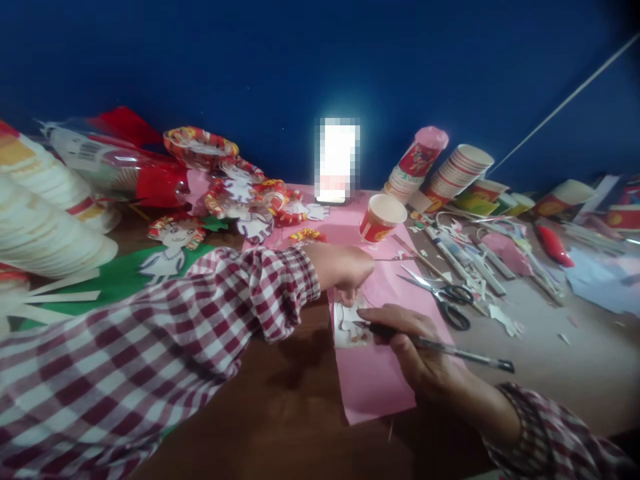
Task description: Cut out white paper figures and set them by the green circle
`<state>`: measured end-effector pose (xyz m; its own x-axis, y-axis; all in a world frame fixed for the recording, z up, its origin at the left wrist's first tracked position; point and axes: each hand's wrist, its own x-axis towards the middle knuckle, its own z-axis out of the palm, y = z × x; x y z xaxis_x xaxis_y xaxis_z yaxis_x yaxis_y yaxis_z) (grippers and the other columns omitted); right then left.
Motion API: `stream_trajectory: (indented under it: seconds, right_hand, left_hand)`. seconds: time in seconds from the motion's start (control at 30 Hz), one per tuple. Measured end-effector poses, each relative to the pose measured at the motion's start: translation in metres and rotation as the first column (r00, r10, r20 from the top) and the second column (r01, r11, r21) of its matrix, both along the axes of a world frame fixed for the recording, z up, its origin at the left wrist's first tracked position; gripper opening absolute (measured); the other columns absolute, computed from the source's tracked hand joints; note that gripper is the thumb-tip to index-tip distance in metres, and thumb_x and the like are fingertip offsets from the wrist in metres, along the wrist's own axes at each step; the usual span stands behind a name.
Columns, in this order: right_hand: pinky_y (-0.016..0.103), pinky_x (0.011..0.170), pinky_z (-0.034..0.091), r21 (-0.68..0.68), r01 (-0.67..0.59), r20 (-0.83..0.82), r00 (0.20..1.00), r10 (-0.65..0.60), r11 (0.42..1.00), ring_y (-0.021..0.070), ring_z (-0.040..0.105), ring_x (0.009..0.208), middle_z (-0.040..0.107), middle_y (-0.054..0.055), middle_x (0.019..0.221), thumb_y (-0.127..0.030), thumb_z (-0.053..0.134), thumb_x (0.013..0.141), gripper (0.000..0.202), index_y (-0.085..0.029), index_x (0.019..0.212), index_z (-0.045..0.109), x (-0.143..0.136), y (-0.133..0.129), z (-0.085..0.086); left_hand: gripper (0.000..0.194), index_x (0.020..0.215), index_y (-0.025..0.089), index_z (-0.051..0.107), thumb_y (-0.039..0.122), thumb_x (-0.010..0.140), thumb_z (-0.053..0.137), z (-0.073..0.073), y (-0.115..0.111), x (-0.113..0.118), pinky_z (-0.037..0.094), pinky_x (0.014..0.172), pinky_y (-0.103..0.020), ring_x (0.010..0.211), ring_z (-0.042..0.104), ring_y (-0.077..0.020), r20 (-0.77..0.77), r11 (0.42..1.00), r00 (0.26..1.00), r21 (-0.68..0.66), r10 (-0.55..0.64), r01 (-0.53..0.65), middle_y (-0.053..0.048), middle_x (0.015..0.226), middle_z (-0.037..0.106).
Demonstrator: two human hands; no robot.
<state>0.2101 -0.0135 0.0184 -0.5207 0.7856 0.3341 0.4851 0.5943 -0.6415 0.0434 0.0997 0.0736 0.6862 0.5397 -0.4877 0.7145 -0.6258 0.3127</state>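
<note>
A small white paper with a figure drawn on it (354,327) lies on a pink sheet (370,387). My left hand (345,267) is over the paper's upper edge, its fingers folded down and a fingertip at the drawing; whether it grips anything is hidden. Low over the right side of the drawing, my right hand (417,340) holds a dark pen (470,355), its back end pointing right. The pen's tip is hidden by the fingers. Black-handled scissors (450,297) lie partly open on the right of the pink sheet.
A paper cup (383,219) stands behind my hands, and a lit phone (337,160) leans at the back. Stacked cups (457,177) and markers (450,250) are on the right. Leftward are more cup stacks (50,227), cut-out paper dolls (167,250) and a green sheet (120,273).
</note>
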Motion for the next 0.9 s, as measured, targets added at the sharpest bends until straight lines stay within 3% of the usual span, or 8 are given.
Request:
stream_trajectory:
  seconds: [0.1,0.27,0.4,0.77,0.9]
  right_hand:
    - [0.023,0.062,0.049,-0.174,0.141,-0.139,0.976,-0.166,0.975,0.0122,0.061,0.069,0.068,0.001,0.084,-0.027,0.045,0.096,0.022,-0.025,0.105,0.065,-0.004,0.003,-0.012]
    - [0.021,0.051,0.043,-0.353,0.208,-0.205,0.934,-0.292,0.912,0.0106,0.054,0.059,0.062,0.001,0.072,-0.026,0.053,0.090,0.012,-0.017,0.089,0.062,-0.018,0.013,-0.024]
    - [0.019,0.047,0.040,-0.388,0.196,-0.191,0.939,-0.287,0.901,0.0091,0.050,0.054,0.056,-0.002,0.065,-0.027,0.058,0.087,0.010,-0.018,0.085,0.054,-0.022,0.013,-0.023]
    - [0.021,0.049,0.041,-0.342,0.260,-0.032,0.957,-0.288,0.903,0.0104,0.052,0.055,0.061,-0.001,0.065,-0.023,0.058,0.086,0.006,-0.017,0.085,0.058,-0.021,0.015,-0.020]
    - [0.021,0.049,0.042,-0.329,0.252,-0.036,0.960,-0.279,0.910,0.0103,0.054,0.055,0.062,-0.001,0.066,-0.025,0.058,0.086,0.007,-0.018,0.085,0.059,-0.020,0.015,-0.022]
  left_hand:
    - [0.024,0.088,0.014,0.073,0.022,0.066,0.073,-0.013,0.004,-0.001,0.035,0.053,-0.023,0.063,0.056,-0.0133,0.029,0.999,0.999,-0.016,-0.044,0.045,-0.005,0.082,0.071]
    - [0.022,0.085,0.013,0.074,0.018,0.063,0.074,-0.032,0.012,-0.001,0.036,0.053,-0.023,0.059,0.054,-0.0123,0.121,0.999,0.991,0.004,-0.053,0.053,-0.004,0.076,0.070]
    - [0.020,0.081,0.012,0.073,0.017,0.062,0.074,-0.028,0.010,0.000,0.035,0.052,-0.023,0.056,0.052,-0.0118,0.089,0.998,0.994,0.002,-0.059,0.060,-0.005,0.072,0.069]
    - [0.022,0.087,0.012,0.071,0.017,0.066,0.070,-0.010,0.001,0.000,0.035,0.054,-0.024,0.062,0.054,-0.0132,0.050,1.000,0.999,-0.023,0.013,-0.012,-0.004,0.081,0.069]
    - [0.017,0.083,0.013,0.072,0.015,0.066,0.068,-0.012,0.003,-0.002,0.037,0.056,-0.025,0.061,0.055,-0.0135,0.066,0.998,0.998,-0.055,0.002,0.002,-0.004,0.076,0.069]
